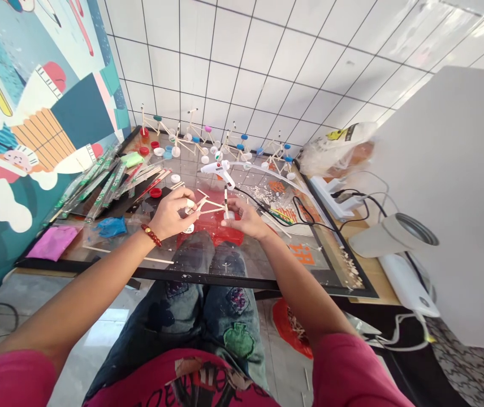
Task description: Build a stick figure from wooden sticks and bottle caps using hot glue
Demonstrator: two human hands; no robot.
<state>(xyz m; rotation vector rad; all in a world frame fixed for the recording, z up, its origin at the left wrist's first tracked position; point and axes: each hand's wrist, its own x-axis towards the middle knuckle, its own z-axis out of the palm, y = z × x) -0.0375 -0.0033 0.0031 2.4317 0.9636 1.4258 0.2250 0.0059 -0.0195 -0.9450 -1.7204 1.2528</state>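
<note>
Over the glass table, both my hands hold a small model bike [214, 206] made of thin wooden sticks. My left hand [169, 215], with a red bead bracelet on the wrist, pinches its left end. Something white shows by those fingers; I cannot tell whether it is a cap or a finger covering. Curled around the other end is my right hand [245, 218], beside a dark-tipped upright stick and a white bottle cap [229, 215]. Another white cap [188, 228] lies just below my left fingers. A white glue gun [217, 169] rests beyond the hands.
Several finished stick models with coloured caps [242, 146] stand along the back. Wrapped stick bundles [108, 183], a pink packet [53, 242] and a blue bag [112, 227] lie left. At right are a black cable [305, 212], a power strip [333, 195] and a grey cylindrical lamp [394, 234].
</note>
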